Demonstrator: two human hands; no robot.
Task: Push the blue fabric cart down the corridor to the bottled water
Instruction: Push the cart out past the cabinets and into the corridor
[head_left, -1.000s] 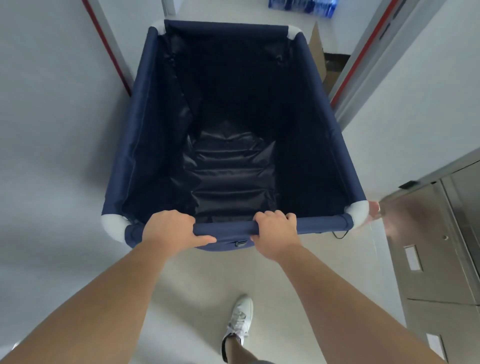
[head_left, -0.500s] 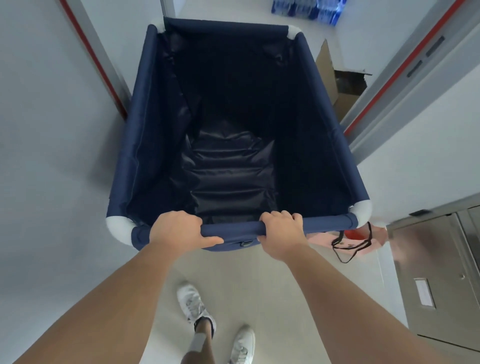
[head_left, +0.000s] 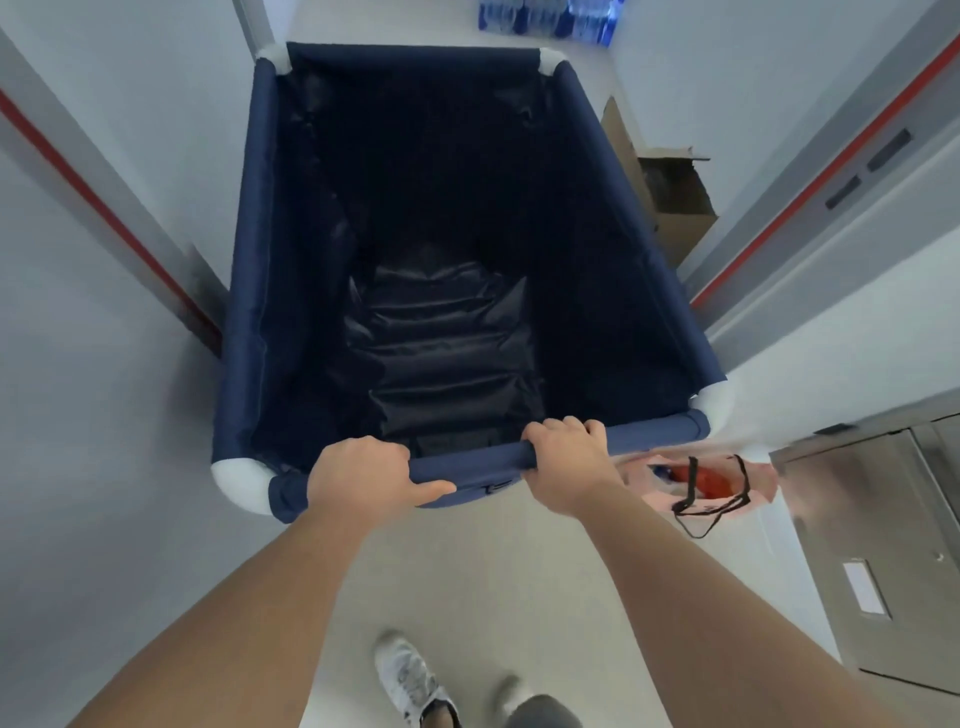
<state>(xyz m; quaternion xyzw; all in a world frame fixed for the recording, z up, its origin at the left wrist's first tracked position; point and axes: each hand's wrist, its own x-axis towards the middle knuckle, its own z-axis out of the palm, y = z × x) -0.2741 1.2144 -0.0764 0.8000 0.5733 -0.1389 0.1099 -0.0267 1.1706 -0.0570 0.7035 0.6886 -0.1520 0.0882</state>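
The blue fabric cart (head_left: 249, 270) fills the middle of the head view, with white corner pieces and a dark, empty lining. My left hand (head_left: 363, 475) grips the near top rail left of centre. My right hand (head_left: 569, 460) grips the same rail right of centre. Packs of bottled water (head_left: 545, 18) stand on the floor straight ahead, just past the cart's far edge at the top of the view.
A doorframe with a red stripe (head_left: 104, 218) flanks the cart on the left, another (head_left: 810, 192) on the right. An open cardboard box (head_left: 675, 202) sits by the right wall. A pink bag (head_left: 706, 483) lies beside the cart's near right corner, next to a steel cabinet (head_left: 878, 545).
The cart has rolled forward through the doorway with both hands still on its rail. The water packs and cardboard box are nearer, and the pink bag has come into view.
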